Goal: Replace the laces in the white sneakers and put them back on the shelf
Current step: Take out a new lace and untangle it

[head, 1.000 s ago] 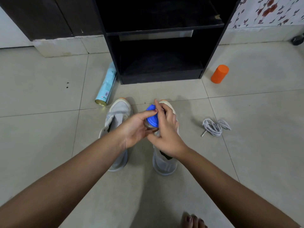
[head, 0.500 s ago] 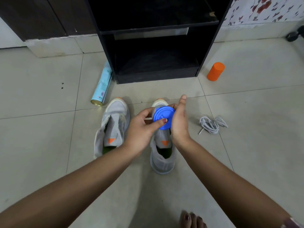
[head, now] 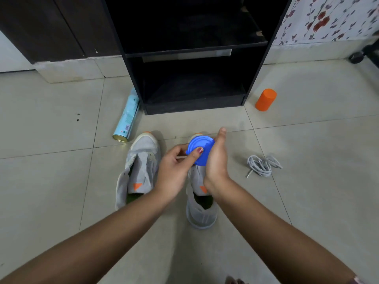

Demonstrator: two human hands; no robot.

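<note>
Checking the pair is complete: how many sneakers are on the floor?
2. The left sneaker lies left of the left hand; the right sneaker is partly hidden under the right hand.

Two bare hands are meeting above a pair of laceless white sneakers. The left hand (head: 174, 173) is gripping a blue round lid (head: 202, 142), its thumb lying across the face. The right hand (head: 217, 160) is pressing its palm against the lid's edge, fingers straight. One sneaker (head: 141, 171) is lying just left of the left hand, the other sneaker (head: 202, 214) beneath both. A coiled white lace (head: 263, 166) is lying right of the right hand.
</note>
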